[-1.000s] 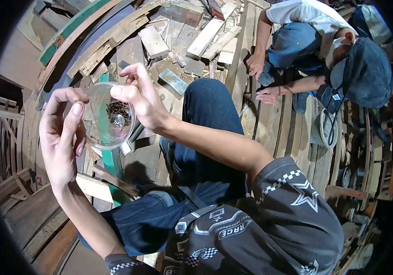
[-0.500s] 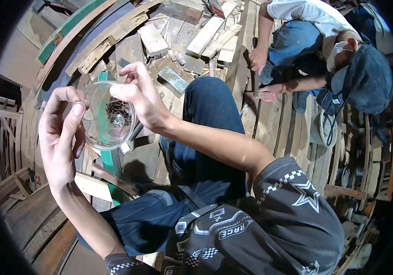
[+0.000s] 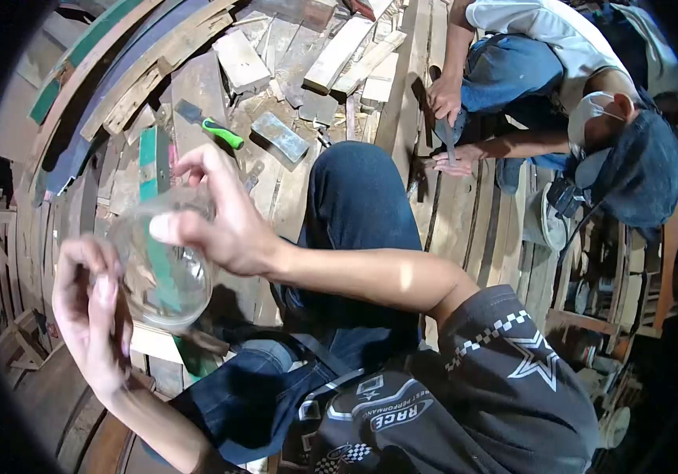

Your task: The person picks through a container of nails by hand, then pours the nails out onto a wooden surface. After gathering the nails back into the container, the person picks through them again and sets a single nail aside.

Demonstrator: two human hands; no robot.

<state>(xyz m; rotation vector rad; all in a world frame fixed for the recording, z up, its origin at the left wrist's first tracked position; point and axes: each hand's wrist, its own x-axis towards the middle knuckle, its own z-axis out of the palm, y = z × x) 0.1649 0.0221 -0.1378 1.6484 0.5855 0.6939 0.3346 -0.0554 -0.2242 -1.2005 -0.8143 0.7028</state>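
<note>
My right hand (image 3: 232, 221) grips a clear round plastic container (image 3: 189, 304), its thumb over the near side. The container looks tilted and blurred, and green-painted wood shows through it. Beside its left edge, my left hand (image 3: 90, 308) has thumb and fingers pinched together; whatever is between them is too small or hidden to name. The dark nails are not distinguishable inside the container now.
A scraper with a green handle (image 3: 222, 133) and a grey block (image 3: 280, 136) lie among wood scraps (image 3: 339, 55). At the right a masked co-worker (image 3: 521, 63) crouches on the slatted planks, holding a flat tool (image 3: 449, 142). A bucket (image 3: 546, 217) stands near that person.
Both my hands and the container have moved down in the view. The dark nails seen in it before no longer show. The green-handled scraper has come into sight. The co-worker's tool hand has shifted.
</note>
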